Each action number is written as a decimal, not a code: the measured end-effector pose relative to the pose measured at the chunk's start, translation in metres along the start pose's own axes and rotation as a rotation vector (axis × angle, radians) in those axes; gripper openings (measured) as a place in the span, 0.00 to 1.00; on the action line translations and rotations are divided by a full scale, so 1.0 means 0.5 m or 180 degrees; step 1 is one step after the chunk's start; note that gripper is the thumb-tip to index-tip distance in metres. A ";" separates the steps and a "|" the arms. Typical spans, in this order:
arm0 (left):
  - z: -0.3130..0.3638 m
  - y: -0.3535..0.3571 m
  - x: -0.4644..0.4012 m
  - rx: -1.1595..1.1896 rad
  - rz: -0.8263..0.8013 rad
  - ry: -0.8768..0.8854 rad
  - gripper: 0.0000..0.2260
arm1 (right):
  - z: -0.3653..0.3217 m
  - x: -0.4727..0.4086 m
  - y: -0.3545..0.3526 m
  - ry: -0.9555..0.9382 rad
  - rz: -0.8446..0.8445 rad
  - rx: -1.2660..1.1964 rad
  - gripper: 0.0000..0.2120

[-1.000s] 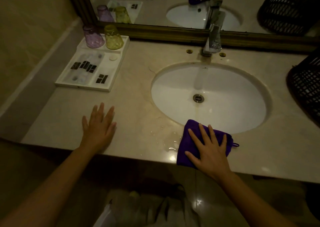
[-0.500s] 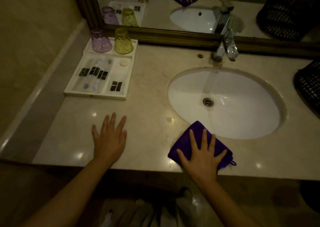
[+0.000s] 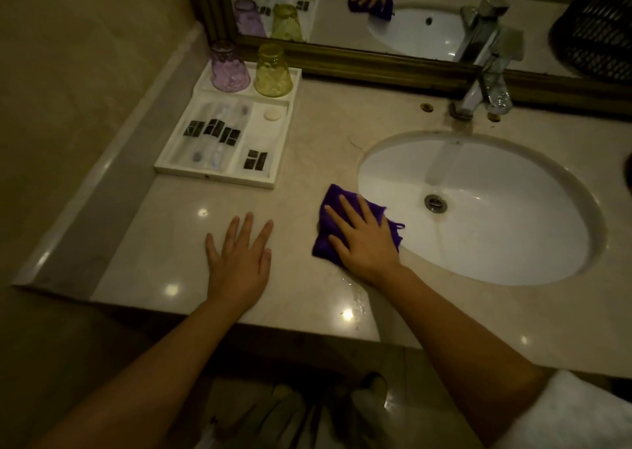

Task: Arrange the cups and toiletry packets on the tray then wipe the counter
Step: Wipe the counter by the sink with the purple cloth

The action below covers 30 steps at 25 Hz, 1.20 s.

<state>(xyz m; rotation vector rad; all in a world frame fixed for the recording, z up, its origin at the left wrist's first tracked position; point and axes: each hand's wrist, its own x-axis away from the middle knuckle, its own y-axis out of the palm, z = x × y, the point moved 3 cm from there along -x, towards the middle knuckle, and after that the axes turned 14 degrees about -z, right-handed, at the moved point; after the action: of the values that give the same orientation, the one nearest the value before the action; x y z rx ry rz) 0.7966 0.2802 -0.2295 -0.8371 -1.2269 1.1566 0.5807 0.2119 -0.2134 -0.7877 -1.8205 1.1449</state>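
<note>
A white tray (image 3: 178,171) stands at the counter's back left. In its rear slots a purple cup (image 3: 228,67) and a yellow cup (image 3: 273,71) stand upside down. Clear toiletry packets (image 3: 213,137) with black labels lie in the left compartment, one more packet (image 3: 255,160) and a round soap (image 3: 273,114) in the right one. My right hand (image 3: 364,240) presses flat on a purple cloth (image 3: 328,202) at the sink's left rim. My left hand (image 3: 239,260) lies flat on the beige counter (image 3: 164,243), fingers spread, holding nothing.
A white oval sink (image 3: 478,209) fills the counter's right half, with a chrome tap (image 3: 485,86) behind it. A framed mirror (image 3: 342,57) runs along the back. A black wicker basket (image 3: 628,171) is at the right edge. Water drops (image 3: 357,301) lie near the front edge.
My right hand has slid the purple cloth from the sink's front rim leftward and away from me along the counter. My left hand stays flat on the counter.
</note>
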 end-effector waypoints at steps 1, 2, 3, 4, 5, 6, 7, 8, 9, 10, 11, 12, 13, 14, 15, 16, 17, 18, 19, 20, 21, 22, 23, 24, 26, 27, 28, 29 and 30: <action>-0.001 -0.001 0.000 0.0008 -0.0010 -0.0001 0.23 | -0.004 0.004 0.001 -0.0222 -0.0043 0.0061 0.25; 0.000 -0.002 -0.001 0.0023 -0.0019 0.0005 0.23 | -0.010 0.013 0.004 -0.0444 -0.0101 0.0118 0.25; 0.000 -0.003 -0.002 0.0036 -0.0034 0.0015 0.23 | -0.018 0.028 0.010 -0.0646 -0.0169 0.0179 0.25; 0.000 -0.003 -0.003 0.0045 -0.0049 0.0024 0.23 | -0.029 0.048 0.020 -0.0816 -0.0228 0.0244 0.25; -0.001 -0.004 -0.003 0.0053 -0.0051 0.0028 0.23 | -0.040 0.069 0.031 -0.0951 -0.0269 0.0303 0.25; -0.002 -0.004 -0.002 0.0057 -0.0043 0.0032 0.23 | -0.052 0.092 0.044 -0.1048 -0.0294 0.0339 0.25; -0.002 -0.004 -0.002 0.0057 -0.0028 0.0043 0.23 | -0.062 0.114 0.055 -0.1117 -0.0306 0.0352 0.25; -0.002 -0.003 -0.001 0.0054 -0.0015 0.0051 0.23 | -0.071 0.134 0.065 -0.1161 -0.0328 0.0353 0.25; -0.001 -0.002 0.001 0.0045 0.0000 0.0051 0.23 | -0.078 0.150 0.074 -0.1178 -0.0364 0.0346 0.25; -0.001 -0.002 0.001 0.0036 0.0013 0.0050 0.23 | -0.083 0.164 0.080 -0.1165 -0.0408 0.0335 0.24; 0.000 -0.002 0.001 0.0028 0.0017 0.0049 0.23 | -0.086 0.179 0.087 -0.1129 -0.0441 0.0321 0.24; 0.001 -0.003 0.001 0.0015 0.0016 0.0049 0.23 | -0.089 0.193 0.092 -0.1081 -0.0449 0.0312 0.24; 0.001 -0.004 0.002 -0.0004 0.0010 0.0052 0.23 | -0.094 0.206 0.098 -0.1026 -0.0437 0.0305 0.24; 0.000 -0.005 0.002 -0.0016 0.0000 0.0054 0.23 | -0.098 0.218 0.103 -0.0983 -0.0421 0.0304 0.24; 0.000 -0.007 0.002 -0.0019 -0.0011 0.0063 0.23 | -0.102 0.229 0.108 -0.0951 -0.0394 0.0328 0.24; 0.001 -0.008 0.004 -0.0015 -0.0025 0.0079 0.23 | -0.105 0.240 0.114 -0.0917 -0.0335 0.0383 0.25; 0.001 -0.009 0.006 -0.0007 -0.0043 0.0100 0.23 | -0.103 0.251 0.117 -0.0870 -0.0246 0.0438 0.25; 0.000 -0.010 0.008 0.0005 -0.0076 0.0134 0.23 | -0.097 0.260 0.117 -0.0786 -0.0139 0.0444 0.25; -0.004 -0.011 0.009 0.0009 -0.0129 0.0194 0.23 | -0.084 0.267 0.115 -0.0650 -0.0076 0.0358 0.25; -0.013 -0.012 0.010 -0.0009 -0.0198 0.0288 0.23 | -0.069 0.271 0.112 -0.0473 -0.0044 0.0209 0.25; -0.027 -0.014 0.011 -0.0045 -0.0272 0.0422 0.23 | -0.053 0.272 0.107 -0.0277 -0.0053 0.0040 0.25; -0.044 -0.018 0.013 -0.0085 -0.0337 0.0595 0.23 | -0.038 0.269 0.103 -0.0099 -0.0055 -0.0109 0.24; -0.063 -0.022 0.016 -0.0113 -0.0386 0.0781 0.23 | -0.027 0.261 0.096 0.0037 -0.0027 -0.0222 0.24; -0.078 -0.026 0.019 -0.0131 -0.0423 0.0938 0.23 | -0.018 0.249 0.087 0.0133 0.0003 -0.0323 0.24; -0.100 -0.029 0.022 -0.0199 -0.0455 0.1028 0.24 | -0.007 0.215 0.066 0.0212 0.0043 -0.0497 0.23; -0.105 -0.028 0.023 -0.0259 -0.0440 0.0952 0.24 | -0.003 0.196 0.058 0.0201 0.0055 -0.0543 0.23; -0.107 -0.027 0.024 -0.0299 -0.0406 0.0845 0.25 | 0.000 0.176 0.050 0.0177 0.0049 -0.0558 0.23; -0.108 -0.024 0.024 -0.0307 -0.0363 0.0757 0.25 | 0.006 0.156 0.042 0.0148 0.0030 -0.0550 0.23; -0.108 -0.023 0.024 -0.0299 -0.0328 0.0708 0.26 | 0.012 0.135 0.034 0.0115 0.0015 -0.0519 0.23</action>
<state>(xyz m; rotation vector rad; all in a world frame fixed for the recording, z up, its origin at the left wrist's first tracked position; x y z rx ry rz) 0.8509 0.2944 -0.2257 -0.9355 -1.1326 0.9029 0.5454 0.2723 -0.2093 -0.9007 -1.9000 0.9876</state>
